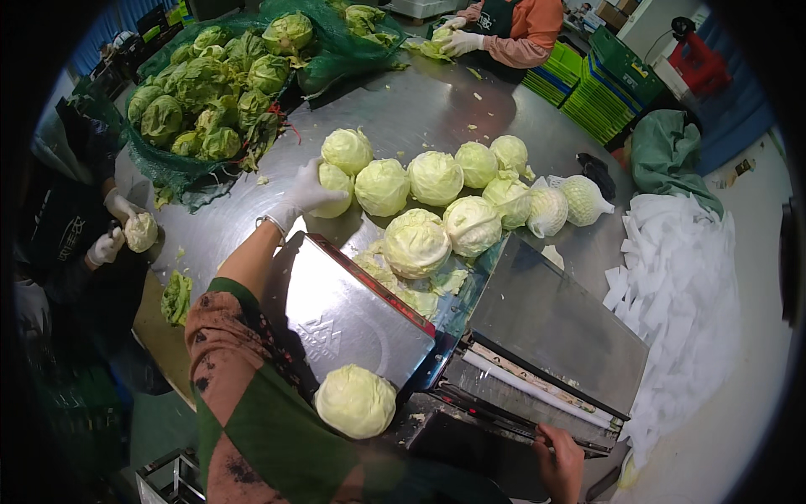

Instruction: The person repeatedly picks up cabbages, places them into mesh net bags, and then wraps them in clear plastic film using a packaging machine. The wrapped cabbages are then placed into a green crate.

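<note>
My left hand (312, 192), in a white glove, reaches across the steel table and grips a pale green cabbage (334, 189) at the near left end of a group of trimmed cabbages (381, 187). My bare right hand (560, 463) is at the front edge of a wrapping machine (554, 327), which has a flat plate and a white roll (535, 387). Its fingers are curled, and whether anything is in them cannot be made out. Between my arms, one cabbage (356, 401) sits at the near edge of a shiny metal platform (352, 309).
Untrimmed cabbages fill a green mesh sack (167, 167) at the far left. Two cabbages wear white foam nets (582, 200). White foam nets (680, 302) are heaped on the right. One co-worker's gloved hands (463, 43) hold leaves; another's (106, 246) hold a cabbage. Green crates (598, 94) stand behind.
</note>
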Demonstrator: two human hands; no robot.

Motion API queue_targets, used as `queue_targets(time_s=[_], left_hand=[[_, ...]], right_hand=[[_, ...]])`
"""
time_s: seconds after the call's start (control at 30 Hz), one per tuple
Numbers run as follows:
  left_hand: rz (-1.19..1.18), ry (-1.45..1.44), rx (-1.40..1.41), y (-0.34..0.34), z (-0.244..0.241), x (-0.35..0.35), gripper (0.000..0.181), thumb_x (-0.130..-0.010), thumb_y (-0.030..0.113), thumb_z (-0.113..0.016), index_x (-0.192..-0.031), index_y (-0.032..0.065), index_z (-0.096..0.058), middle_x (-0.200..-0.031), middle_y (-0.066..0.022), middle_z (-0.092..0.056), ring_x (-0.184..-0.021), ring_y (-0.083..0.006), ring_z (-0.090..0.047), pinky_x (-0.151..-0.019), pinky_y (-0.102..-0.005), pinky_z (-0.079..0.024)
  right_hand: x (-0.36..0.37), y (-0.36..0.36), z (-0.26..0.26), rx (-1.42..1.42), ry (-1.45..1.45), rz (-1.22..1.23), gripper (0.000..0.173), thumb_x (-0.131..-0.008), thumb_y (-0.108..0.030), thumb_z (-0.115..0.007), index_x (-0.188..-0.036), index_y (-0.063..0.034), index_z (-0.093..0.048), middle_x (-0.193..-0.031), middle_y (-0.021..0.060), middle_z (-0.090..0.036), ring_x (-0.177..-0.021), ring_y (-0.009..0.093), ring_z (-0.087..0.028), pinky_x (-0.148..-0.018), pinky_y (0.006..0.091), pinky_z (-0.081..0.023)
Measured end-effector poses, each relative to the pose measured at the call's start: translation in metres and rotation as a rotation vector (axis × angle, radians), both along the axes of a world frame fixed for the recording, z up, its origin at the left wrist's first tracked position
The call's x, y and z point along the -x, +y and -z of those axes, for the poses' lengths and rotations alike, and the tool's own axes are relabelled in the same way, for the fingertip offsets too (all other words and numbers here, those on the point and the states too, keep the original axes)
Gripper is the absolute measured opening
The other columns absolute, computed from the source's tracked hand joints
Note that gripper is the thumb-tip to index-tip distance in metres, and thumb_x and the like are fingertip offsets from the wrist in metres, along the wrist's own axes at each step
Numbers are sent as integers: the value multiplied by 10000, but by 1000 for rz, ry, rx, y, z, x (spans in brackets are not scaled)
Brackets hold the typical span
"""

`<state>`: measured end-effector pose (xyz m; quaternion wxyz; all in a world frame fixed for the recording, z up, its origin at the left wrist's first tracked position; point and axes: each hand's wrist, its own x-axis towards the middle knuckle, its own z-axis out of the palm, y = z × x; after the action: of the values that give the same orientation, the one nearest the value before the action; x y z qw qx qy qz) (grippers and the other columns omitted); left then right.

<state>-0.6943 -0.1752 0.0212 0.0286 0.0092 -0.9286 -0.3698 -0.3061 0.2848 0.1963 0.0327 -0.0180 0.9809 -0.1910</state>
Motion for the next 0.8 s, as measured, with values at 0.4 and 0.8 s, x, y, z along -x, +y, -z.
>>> queue_targets(time_s=[0.4, 0.8], left_hand=[[-107, -124, -866, -54, -86, -111, 719, -829, 385, -693, -1371, 56, -355, -1273, -111, -494, -1138, -214, -542, -851, -382, -526], [-94, 85, -976, -46, -159, -310, 687, -821, 333, -694, -1346, 9, -392, -1245, -119, -527, -1145, -205, -536, -972, -329, -445]], right_hand=[[17, -58, -5, 252, -35, -300, 400, -716, -19, -713, -1102, -8, -610, -967, 149, -661, -836, 303, -652, -771, 382, -516], [45, -174, 37, 280, 326, -769, 895, -680, -373, -798, -1418, -128, -356, -1488, 247, -213, -1337, 494, -230, -1023, 564, -302]])
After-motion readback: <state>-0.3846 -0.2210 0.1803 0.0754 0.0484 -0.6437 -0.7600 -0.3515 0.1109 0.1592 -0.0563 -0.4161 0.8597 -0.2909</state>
